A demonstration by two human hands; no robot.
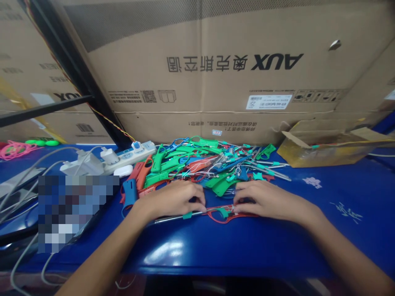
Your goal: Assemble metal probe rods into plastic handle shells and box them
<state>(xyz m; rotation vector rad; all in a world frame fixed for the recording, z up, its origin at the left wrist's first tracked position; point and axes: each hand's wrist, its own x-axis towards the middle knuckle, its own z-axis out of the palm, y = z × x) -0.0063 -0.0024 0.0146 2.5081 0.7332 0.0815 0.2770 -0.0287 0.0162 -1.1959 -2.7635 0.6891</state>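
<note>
A red long-necked lighter (219, 221) lies across the front of the blue table, with a green trigger in its loop and a metal tube pointing left. My left hand (182, 196) is closed over the lighter where the tube meets the body. At the other end, my right hand (262, 200) pinches the red handle, its fingertips near thin white wires. The palms' undersides and part of the handle are hidden. Just beyond both hands rises a heap of lighter parts (163, 164), with green, red and blue handles, metal tubes and loose wires.
A white power strip (129, 154) with plugged-in chargers (89, 162) stands left of the heap, beside a blurred-out screen (74, 209) and cables. An open cardboard box (321, 152) sits at the back right. A large carton wall (200, 82) closes off the rear.
</note>
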